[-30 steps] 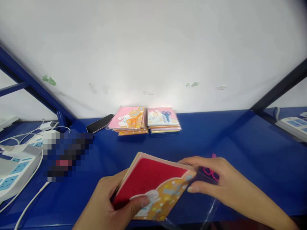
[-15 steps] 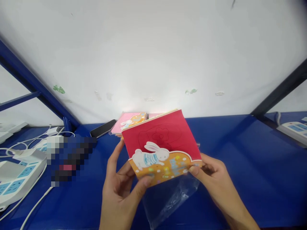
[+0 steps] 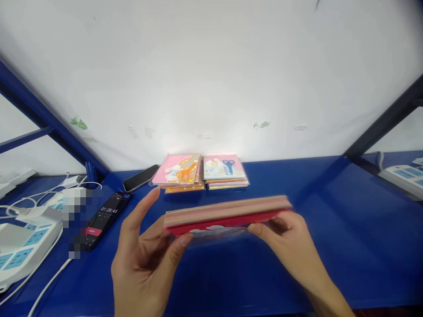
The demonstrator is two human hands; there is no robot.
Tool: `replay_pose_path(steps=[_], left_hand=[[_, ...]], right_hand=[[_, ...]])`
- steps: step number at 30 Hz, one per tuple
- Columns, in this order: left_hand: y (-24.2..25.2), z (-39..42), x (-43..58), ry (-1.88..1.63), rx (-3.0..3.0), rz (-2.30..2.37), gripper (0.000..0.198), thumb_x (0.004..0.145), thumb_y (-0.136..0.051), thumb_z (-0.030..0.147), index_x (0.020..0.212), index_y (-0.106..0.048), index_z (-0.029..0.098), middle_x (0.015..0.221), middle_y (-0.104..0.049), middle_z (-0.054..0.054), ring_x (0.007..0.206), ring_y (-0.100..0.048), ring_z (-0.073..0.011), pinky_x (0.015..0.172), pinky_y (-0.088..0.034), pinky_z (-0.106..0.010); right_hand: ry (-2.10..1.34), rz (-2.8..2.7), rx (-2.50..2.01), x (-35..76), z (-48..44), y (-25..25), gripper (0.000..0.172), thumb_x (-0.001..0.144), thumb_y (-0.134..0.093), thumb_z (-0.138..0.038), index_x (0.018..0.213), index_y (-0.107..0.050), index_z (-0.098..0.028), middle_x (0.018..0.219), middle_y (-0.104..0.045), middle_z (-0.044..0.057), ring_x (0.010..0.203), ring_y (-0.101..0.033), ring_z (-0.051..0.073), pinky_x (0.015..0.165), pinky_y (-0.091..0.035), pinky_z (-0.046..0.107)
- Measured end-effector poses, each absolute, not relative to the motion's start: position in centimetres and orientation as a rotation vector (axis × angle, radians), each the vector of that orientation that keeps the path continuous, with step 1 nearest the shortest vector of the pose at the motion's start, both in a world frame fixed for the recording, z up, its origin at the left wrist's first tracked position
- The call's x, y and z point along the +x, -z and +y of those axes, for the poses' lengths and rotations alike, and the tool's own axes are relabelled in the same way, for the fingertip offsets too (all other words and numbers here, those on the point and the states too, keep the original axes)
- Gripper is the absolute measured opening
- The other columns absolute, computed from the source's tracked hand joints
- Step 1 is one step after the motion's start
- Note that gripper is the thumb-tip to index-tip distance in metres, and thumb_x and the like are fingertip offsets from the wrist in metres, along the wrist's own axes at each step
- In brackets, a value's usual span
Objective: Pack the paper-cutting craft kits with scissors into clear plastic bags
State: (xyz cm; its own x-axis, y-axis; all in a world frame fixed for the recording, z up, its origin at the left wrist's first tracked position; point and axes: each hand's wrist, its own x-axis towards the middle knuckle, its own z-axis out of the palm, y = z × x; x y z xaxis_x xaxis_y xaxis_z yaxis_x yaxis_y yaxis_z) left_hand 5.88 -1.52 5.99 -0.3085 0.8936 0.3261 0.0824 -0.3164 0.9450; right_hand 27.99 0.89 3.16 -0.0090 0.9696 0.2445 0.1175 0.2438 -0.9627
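Note:
A thick stack of coloured paper point(image 3: 228, 213) is tilted so its layered edge faces me, above the blue table. Its red front sheet and part of a white rabbit print show foreshortened along the lower side, blurred by motion. My left hand point(image 3: 145, 251) grips the left end, thumb in front and some fingers behind, with the index finger raised off it. At the right end, my right hand point(image 3: 287, 237) pinches the stack between thumb and fingers. Traces of clear plastic show under the stack, mostly hidden.
Two piles of packs stand by the wall: a left pile point(image 3: 176, 171) with orange scissors on top and a right pile point(image 3: 224, 169) with blue scissors. Left are a dark phone point(image 3: 140, 178), a phone showing a timer point(image 3: 109, 215), power strips point(image 3: 28, 242) and white cables.
The stack has tipped from showing its red face to nearly edge-on, and lowered. My left hand has moved left and its index finger has lifted. Both piles behind now show fully.

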Motion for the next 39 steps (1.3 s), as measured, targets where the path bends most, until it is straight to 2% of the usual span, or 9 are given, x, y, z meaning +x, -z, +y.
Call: replay_pose_path(steps=[6, 9, 13, 18, 21, 26, 31, 35, 39], left_hand=[[-5.5, -0.7, 6.2, -1.668, 1.246, 1.259, 0.051, 0.09, -0.073, 0.022, 0.137, -0.055, 0.03, 0.094, -0.081, 0.0, 0.084, -0.08, -0.02, 0.079, -0.066, -0.031], [-4.7, -0.7, 6.1, -1.622, 1.31, 1.341, 0.035, 0.091, -0.073, 0.028, 0.124, -0.064, 0.026, 0.105, -0.08, -0.004, 0.098, -0.077, -0.0217, 0.09, -0.063, -0.033], [-3.1, -0.7, 6.0, -1.369, 1.328, 1.33, 0.046, 0.092, -0.069, 0.04, 0.135, -0.06, 0.025, 0.122, -0.074, -0.009, 0.112, -0.072, -0.0252, 0.094, -0.06, -0.034], [-2.0, -0.2, 6.7, -1.343, 1.091, 1.387, 0.049, 0.087, -0.074, 0.045, 0.129, -0.061, 0.022, 0.103, -0.077, -0.005, 0.086, -0.075, -0.0206, 0.079, -0.061, -0.029], [-1.6, 0.4, 6.4, -1.319, 1.002, 1.38, 0.058, 0.084, -0.076, 0.046, 0.134, -0.056, 0.022, 0.083, -0.075, 0.0, 0.072, -0.073, -0.0193, 0.068, -0.058, -0.027], [0.4, 1.2, 5.0, -1.126, 0.977, 1.368, 0.06, 0.085, -0.073, 0.045, 0.136, -0.051, 0.019, 0.071, -0.069, 0.002, 0.066, -0.07, -0.019, 0.061, -0.054, -0.026], [2.3, 1.4, 5.2, -0.941, 1.386, 1.649, 0.055, 0.093, -0.059, 0.036, 0.145, -0.047, 0.024, 0.085, -0.069, -0.003, 0.073, -0.07, -0.0242, 0.07, -0.056, -0.039], [2.5, 0.8, 5.9, -1.026, 1.935, 1.945, 0.038, 0.092, -0.059, 0.028, 0.13, -0.061, 0.021, 0.123, -0.058, -0.015, 0.109, -0.06, -0.0337, 0.092, -0.052, -0.055], [2.8, 0.0, 6.0, -0.905, 2.226, 1.733, 0.015, 0.096, -0.052, 0.021, 0.101, -0.066, 0.022, 0.107, -0.061, -0.01, 0.097, -0.06, -0.0284, 0.086, -0.053, -0.05]], right_hand=[[-0.956, -1.53, -1.289, 27.8, 1.3, -2.2, 0.011, 0.087, -0.076, -0.033, 0.096, -0.078, -0.029, 0.097, -0.078, -0.003, 0.091, -0.071, 0.019, 0.084, -0.055, 0.025], [-0.962, -1.61, -1.344, 28.3, 1.2, -1.9, 0.018, 0.09, -0.073, -0.039, 0.106, -0.076, -0.031, 0.107, -0.077, -0.003, 0.101, -0.07, 0.02, 0.091, -0.053, 0.026], [-0.913, -1.637, -1.386, 30.7, 1.1, -1.6, 0.034, 0.1, -0.056, -0.051, 0.123, -0.07, -0.031, 0.118, -0.076, 0.002, 0.11, -0.07, 0.024, 0.094, -0.053, 0.03], [-0.431, -1.536, -1.921, 35.8, 1.3, 1.3, 0.048, 0.097, -0.045, -0.067, 0.116, -0.067, -0.029, 0.089, -0.076, 0.007, 0.082, -0.074, 0.03, 0.073, -0.055, 0.039], [-0.281, -1.689, -2.136, 38.0, 0.9, 4.1, 0.058, 0.089, -0.052, -0.075, 0.116, -0.065, -0.025, 0.088, -0.072, 0.008, 0.074, -0.071, 0.032, 0.066, -0.054, 0.043], [-0.349, -1.863, -2.013, 38.5, -0.1, 5.9, 0.035, 0.09, -0.059, -0.058, 0.103, -0.067, -0.027, 0.099, -0.068, 0.008, 0.085, -0.07, 0.03, 0.078, -0.056, 0.044], [-0.503, -1.835, -1.873, 38.2, -0.2, 5.6, 0.035, 0.093, -0.058, -0.047, 0.125, -0.061, -0.032, 0.123, -0.066, 0.007, 0.094, -0.072, 0.026, 0.075, -0.059, 0.036], [-0.307, -1.843, -2.08, 38.8, -0.5, 5.7, 0.042, 0.089, -0.058, -0.067, 0.095, -0.065, -0.026, 0.09, -0.07, 0.009, 0.083, -0.069, 0.032, 0.071, -0.054, 0.044], [-0.499, -1.996, -2.018, 38.5, -0.8, 5.2, 0.042, 0.098, -0.048, -0.062, 0.081, -0.062, -0.027, 0.082, -0.068, 0.006, 0.078, -0.066, 0.027, 0.073, -0.05, 0.041]])
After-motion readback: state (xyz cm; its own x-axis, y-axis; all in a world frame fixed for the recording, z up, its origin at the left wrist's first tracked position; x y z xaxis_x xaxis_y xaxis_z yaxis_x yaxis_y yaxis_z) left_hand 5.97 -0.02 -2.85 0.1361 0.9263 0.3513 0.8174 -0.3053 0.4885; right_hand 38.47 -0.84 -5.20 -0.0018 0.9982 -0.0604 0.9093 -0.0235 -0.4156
